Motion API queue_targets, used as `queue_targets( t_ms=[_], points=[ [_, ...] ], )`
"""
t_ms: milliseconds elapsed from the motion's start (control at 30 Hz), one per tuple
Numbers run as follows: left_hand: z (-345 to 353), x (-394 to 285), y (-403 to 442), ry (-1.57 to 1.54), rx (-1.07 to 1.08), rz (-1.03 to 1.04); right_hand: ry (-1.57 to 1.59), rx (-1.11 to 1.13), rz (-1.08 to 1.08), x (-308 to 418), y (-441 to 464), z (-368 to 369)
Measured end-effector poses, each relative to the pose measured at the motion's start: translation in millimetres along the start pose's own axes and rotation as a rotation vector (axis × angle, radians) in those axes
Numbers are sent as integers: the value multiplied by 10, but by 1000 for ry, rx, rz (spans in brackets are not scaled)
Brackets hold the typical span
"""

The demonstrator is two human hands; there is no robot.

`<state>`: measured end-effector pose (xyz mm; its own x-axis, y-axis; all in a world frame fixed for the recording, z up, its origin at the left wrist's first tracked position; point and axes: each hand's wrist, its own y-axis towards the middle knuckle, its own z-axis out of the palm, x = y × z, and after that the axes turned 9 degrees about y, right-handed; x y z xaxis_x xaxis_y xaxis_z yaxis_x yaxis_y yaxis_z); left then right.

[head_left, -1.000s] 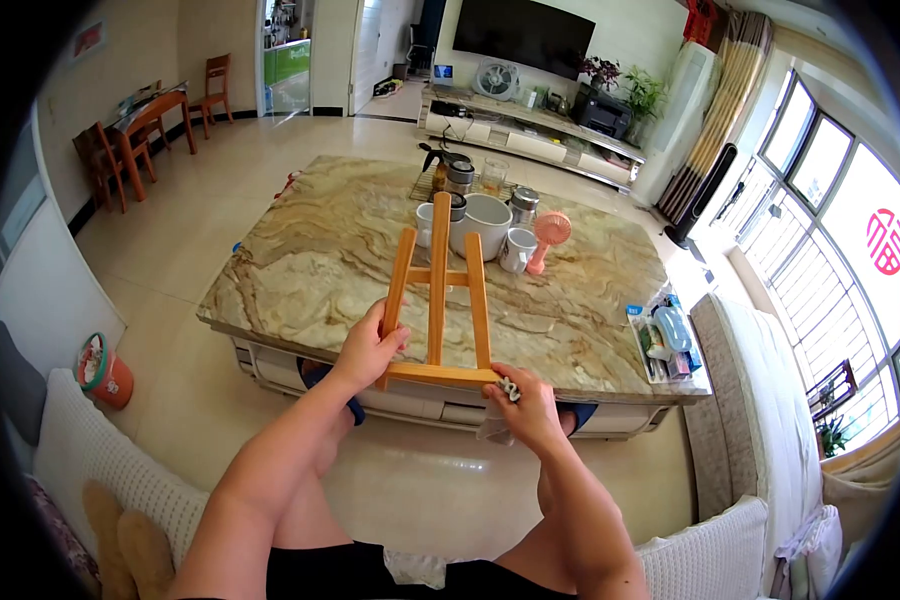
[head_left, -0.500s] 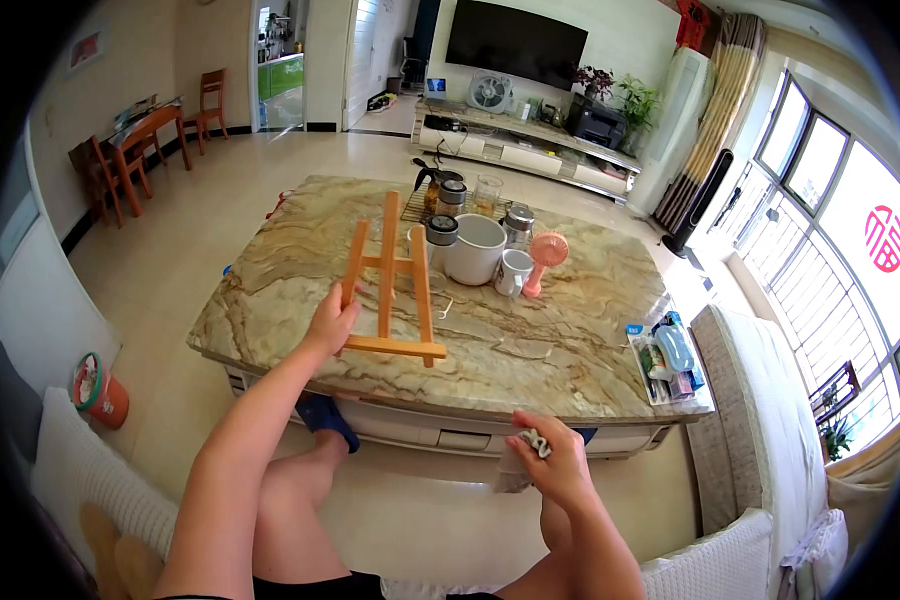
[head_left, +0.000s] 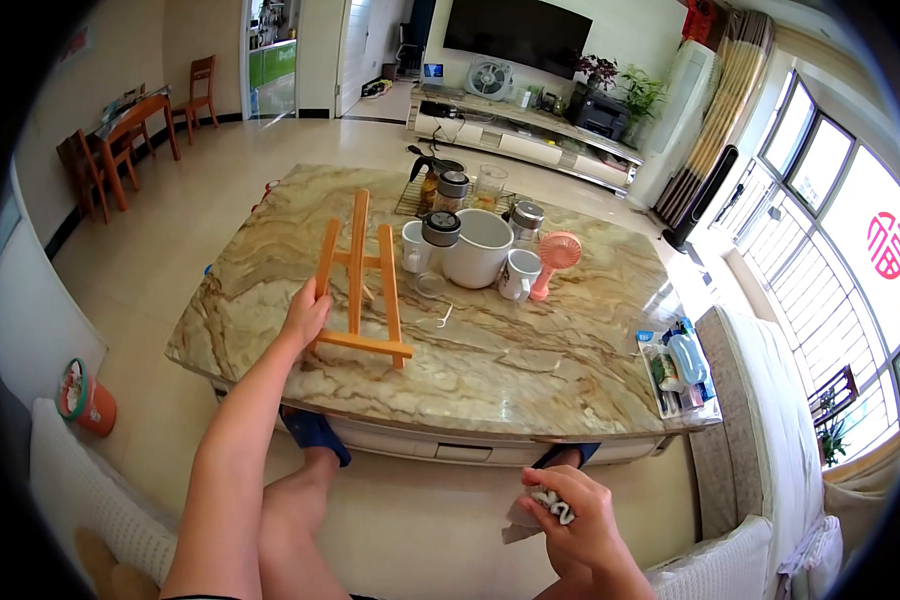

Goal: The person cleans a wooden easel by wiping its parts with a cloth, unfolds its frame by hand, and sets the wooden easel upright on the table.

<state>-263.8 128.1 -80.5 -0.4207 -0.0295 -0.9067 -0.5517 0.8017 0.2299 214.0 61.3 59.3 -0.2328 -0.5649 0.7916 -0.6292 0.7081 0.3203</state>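
My left hand (head_left: 305, 316) is closed around the left leg of a small wooden easel (head_left: 357, 275), which stands upright at the left part of the marble-patterned coffee table (head_left: 530, 375). Its feet look to be on or just over the tabletop; I cannot tell which. Beyond the near edge of the table, my right hand (head_left: 582, 512) is closed on a crumpled cloth (head_left: 550, 503), greyish with white and dark folds. A grey-brown end of the cloth hangs out on the left of the fingers.
Behind the easel stand a white pot (head_left: 475, 258), a white mug (head_left: 517, 278), a pink handheld fan (head_left: 558, 255) and several lidded glass jars. Packets fill a tray (head_left: 678, 375) at the table's right edge. A red bin (head_left: 92, 405) stands on the floor at left.
The easel, in my left hand, appears farther left in view. My right hand has moved lower and a little right with the cloth. The view has shifted slightly.
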Motion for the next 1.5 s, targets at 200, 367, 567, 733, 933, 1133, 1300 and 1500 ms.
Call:
queue_targets(
  t_ms=[200, 367, 567, 733, 933, 1133, 1300, 1500],
  points=[
    [8, -87, 36, 84, -24, 26, -15, 30, -14, 9, 35, 39],
    [-86, -279, -4, 299, 27, 0, 19, 35, -45, -79, 37, 63],
    [-71, -157, -22, 595, -178, 108, 23, 35, -27, -145, 38, 66],
    [-24, -643, -473, 508, -287, 421, 91, -34, 44, -250, 48, 100],
    [489, -1408, -1259, 120, 586, 502, 235, -24, 209, -234, 101, 244],
    [1067, -1710, -1856, -138, 1104, 231, 399, -198, 151, -336, 157, 338],
    [1578, -1575, -1984, -476, 796, -37, 162, -364, -67, -584, 177, 269],
    [1800, -1825, -1925, -863, 667, -516, -81, -81, -27, -533, 105, 157]
  ],
)
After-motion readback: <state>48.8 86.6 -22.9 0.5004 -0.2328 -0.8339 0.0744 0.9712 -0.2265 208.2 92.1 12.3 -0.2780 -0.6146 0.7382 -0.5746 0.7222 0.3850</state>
